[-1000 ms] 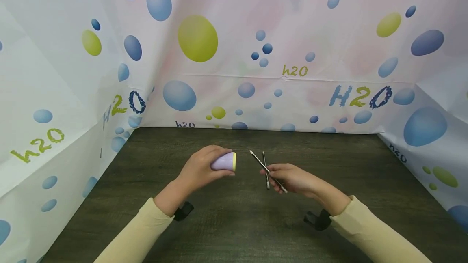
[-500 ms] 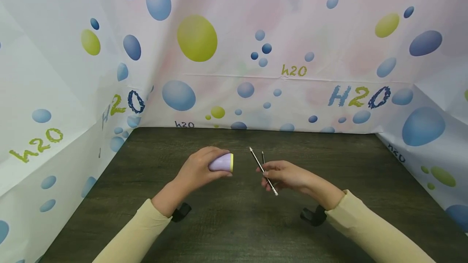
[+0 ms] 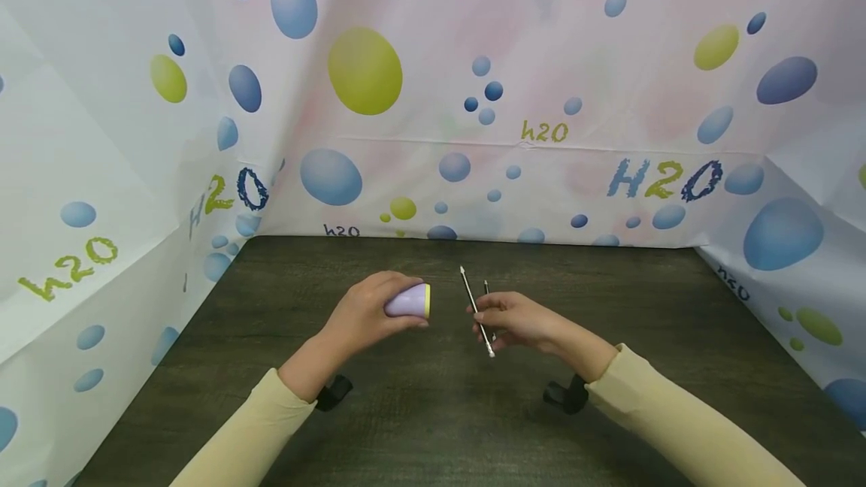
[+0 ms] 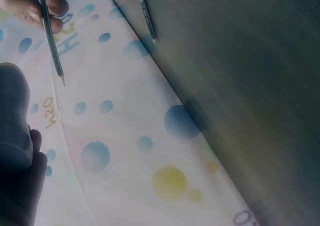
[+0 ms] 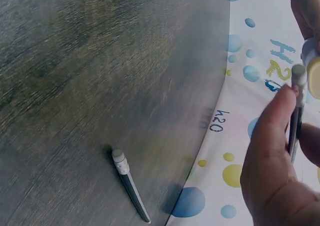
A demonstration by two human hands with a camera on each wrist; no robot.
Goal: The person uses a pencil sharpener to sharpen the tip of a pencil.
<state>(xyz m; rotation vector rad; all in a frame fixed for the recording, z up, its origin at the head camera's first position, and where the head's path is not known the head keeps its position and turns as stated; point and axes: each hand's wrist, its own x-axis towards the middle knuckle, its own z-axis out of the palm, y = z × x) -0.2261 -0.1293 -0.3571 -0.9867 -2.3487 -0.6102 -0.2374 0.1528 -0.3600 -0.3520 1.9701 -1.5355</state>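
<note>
My left hand (image 3: 358, 313) grips a lilac cylinder-like piece (image 3: 404, 302) on its side, its yellow end facing right. The left wrist view has this lilac piece (image 4: 12, 121) dark and waisted at the left edge; its kind is unclear. A dark pencil (image 3: 467, 288) is pinched between thumb and fingers of my right hand (image 3: 519, 320), point away from me, white eraser end toward me. A second dark pencil (image 3: 486, 288) lies on the table, partly hidden behind the right hand; the right wrist view gives this pencil (image 5: 132, 188) whole, eraser end included.
The dark wood-grain table (image 3: 419, 419) is enclosed at the back and sides by a white sheet (image 3: 433, 96) with blue and green dots and H2O lettering. Black straps (image 3: 567, 395) sit at both wrists.
My right hand has moved left with the held pencil, which has swung to a steeper slant and now overlaps the other pencil less. The left hand has barely shifted left.
</note>
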